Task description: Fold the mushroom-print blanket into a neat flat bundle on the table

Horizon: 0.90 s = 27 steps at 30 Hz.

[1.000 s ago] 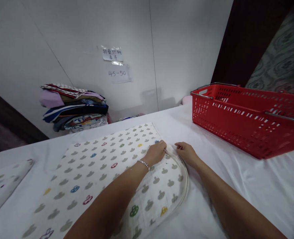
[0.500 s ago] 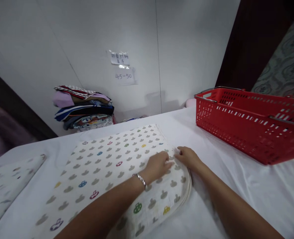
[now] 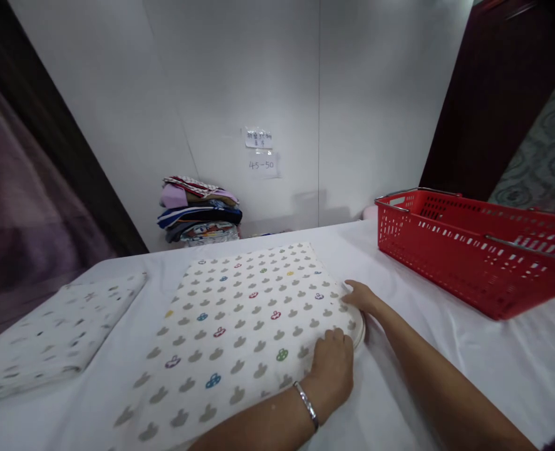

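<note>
My left hand lies open, palm down, on the near right corner of the spotted cloth, which is spread flat mid-table. My right hand touches its right edge; pinching or not, I can't tell. Red basket stands right, folded cloth left.

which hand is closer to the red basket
Right. The right hand rests on the right edge of the cloth, left of the basket and apart from it. The left hand lies on the near rounded corner, closer to the person.
</note>
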Available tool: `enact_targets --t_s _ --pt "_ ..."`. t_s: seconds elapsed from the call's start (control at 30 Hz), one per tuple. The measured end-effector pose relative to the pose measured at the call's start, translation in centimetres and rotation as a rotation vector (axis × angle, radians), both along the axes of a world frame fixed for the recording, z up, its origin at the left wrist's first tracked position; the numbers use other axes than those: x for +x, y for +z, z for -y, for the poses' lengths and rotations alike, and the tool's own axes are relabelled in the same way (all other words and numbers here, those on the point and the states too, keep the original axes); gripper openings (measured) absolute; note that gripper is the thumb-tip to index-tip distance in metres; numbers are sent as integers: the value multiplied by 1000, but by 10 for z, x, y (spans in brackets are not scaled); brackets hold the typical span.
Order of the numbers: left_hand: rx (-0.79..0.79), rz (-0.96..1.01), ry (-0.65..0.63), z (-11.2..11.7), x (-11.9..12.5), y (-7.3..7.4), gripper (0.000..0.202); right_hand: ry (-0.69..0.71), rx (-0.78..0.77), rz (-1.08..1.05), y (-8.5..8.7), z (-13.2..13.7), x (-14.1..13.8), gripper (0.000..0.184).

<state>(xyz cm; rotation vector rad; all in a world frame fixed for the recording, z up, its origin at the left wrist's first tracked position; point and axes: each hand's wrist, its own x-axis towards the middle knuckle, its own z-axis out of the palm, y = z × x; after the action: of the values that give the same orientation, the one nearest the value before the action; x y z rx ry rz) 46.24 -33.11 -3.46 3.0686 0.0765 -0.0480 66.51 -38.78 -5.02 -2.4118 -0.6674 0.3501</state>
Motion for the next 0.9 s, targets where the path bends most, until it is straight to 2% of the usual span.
enact_targets --t_s 0.13,0.27,0.37,0.47,0.63,0.77,0.9 --pt "66 18 66 11 4 1 44 -79 130 -230 10 3 -11 59" --pt "-14 52 116 12 6 3 34 -132 220 -356 23 3 -18 60" --pt "-85 78 82 10 -3 11 32 -152 250 -428 31 5 -25 64" --pt "-129 158 35 11 -27 26 30 -151 261 -502 33 12 -35 75" --pt "-164 156 -83 15 -81 47 22 -121 341 -613 22 18 -49 94" --pt "-204 88 -223 15 -114 56 14 -116 416 -679 15 6 -45 102" --pt "-261 32 -362 1 -138 64 6 -156 447 -667 11 -11 -34 106"
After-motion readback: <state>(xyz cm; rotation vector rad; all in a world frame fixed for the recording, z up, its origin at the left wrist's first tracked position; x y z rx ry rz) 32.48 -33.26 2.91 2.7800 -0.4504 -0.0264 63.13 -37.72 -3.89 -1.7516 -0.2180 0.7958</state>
